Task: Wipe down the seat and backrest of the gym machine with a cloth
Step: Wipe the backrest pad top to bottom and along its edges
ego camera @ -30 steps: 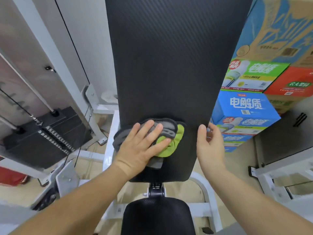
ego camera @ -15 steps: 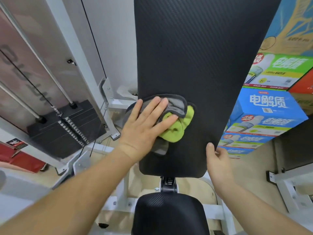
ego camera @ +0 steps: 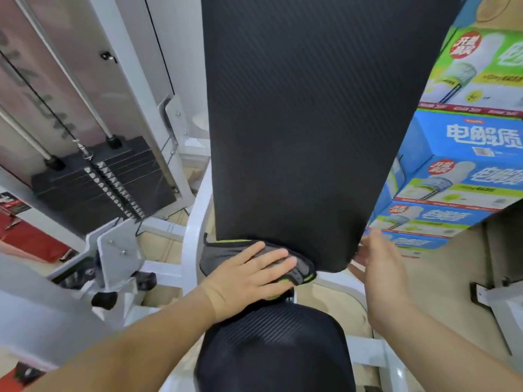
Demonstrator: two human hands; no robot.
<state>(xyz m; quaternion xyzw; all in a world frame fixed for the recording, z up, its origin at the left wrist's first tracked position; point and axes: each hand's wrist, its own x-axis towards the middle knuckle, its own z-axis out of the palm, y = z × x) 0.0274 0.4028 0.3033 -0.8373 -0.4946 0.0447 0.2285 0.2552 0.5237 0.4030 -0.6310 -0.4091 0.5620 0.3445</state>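
Observation:
The black ribbed backrest (ego camera: 305, 123) of the gym machine fills the middle of the view, upright and tilted away. Below it lies the black seat (ego camera: 274, 349). My left hand (ego camera: 249, 281) lies flat on a grey cloth with green trim (ego camera: 218, 256), pressing it against the backrest's bottom left edge. My right hand (ego camera: 379, 275) is beside the backrest's bottom right corner, fingers apart and blurred, holding nothing.
A black weight stack (ego camera: 96, 182) with guide rods stands at the left inside a white frame (ego camera: 195, 230). Stacked blue and green drink cartons (ego camera: 458, 171) crowd the right. A red object (ego camera: 25, 239) lies at the far left.
My left hand has slid the cloth down from the lower middle of the backrest to its bottom edge. My right hand has come off the backrest's right edge.

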